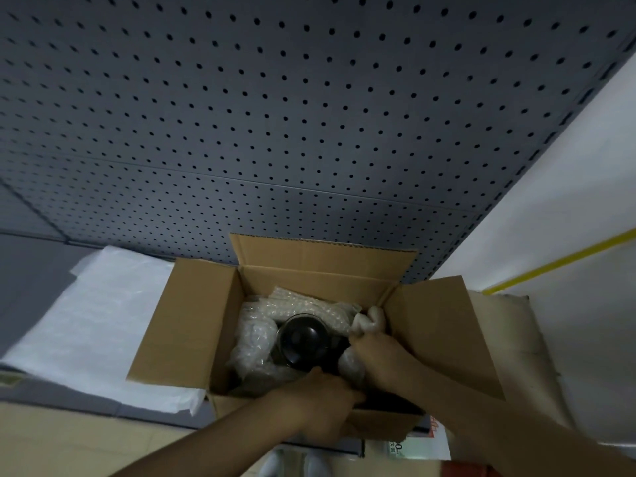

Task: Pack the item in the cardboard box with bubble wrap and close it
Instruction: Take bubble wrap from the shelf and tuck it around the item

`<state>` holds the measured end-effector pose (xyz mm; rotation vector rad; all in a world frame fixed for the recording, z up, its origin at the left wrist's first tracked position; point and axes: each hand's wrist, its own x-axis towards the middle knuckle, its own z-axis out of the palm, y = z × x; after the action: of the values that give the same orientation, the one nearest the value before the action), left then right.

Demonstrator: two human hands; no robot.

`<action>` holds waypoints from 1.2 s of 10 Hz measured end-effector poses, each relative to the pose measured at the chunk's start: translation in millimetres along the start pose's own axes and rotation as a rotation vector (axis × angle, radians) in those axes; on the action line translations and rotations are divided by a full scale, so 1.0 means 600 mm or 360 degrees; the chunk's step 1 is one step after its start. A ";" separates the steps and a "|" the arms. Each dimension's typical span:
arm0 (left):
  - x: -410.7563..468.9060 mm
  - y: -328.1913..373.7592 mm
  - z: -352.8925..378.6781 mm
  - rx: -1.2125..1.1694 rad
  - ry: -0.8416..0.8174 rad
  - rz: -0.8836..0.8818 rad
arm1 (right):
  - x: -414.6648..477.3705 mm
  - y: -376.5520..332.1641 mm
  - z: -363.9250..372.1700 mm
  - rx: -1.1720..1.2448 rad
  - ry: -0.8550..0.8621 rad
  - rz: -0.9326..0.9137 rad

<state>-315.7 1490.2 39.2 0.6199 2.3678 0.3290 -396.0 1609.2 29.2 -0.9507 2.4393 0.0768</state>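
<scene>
Nearest the camera, the left hand [320, 404] reaches over the near wall of the box [179, 325] with its fingers curled down inside; what they are gripping is hidden, so I cannot tell whether it grasps wrap or only presses. The right hand [378, 356] is just beyond, knuckles up, pushing down at the box's right side beside a wad of wrap [368, 320]; its hold is also out of sight.

Between and beyond the 2 hands sits the item [303, 340], a dark round object low in the middle of the box, with bubble wrap [254, 335] packed along its left and far sides. Its top is bare.

The step looks like tucking padding around the item. To do it well, fill the near and right gaps until the item cannot shift, then lay wrap over the exposed top before folding anything.

All 4 flaps stand open; the far flap [323, 253] leans toward the pegboard [309, 115]. More sheet material [103, 321] lies left of the box, within reach for the top layer.
</scene>
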 end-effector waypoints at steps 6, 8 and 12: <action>-0.005 0.008 -0.019 -0.0120 -0.0172 -0.0053 | 0.022 -0.017 0.034 0.0870 0.0447 0.0465; -0.029 -0.004 -0.003 -0.0237 0.0288 -0.0055 | 0.004 0.024 -0.003 0.0272 -0.0022 -0.0023; -0.073 -0.071 -0.062 0.0160 0.0650 -0.0314 | -0.024 0.038 -0.051 0.0295 0.0172 -0.0207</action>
<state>-325.3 1428.8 74.6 0.3848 2.8259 0.2689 -415.5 1628.0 59.8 -1.0493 2.4239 -0.2483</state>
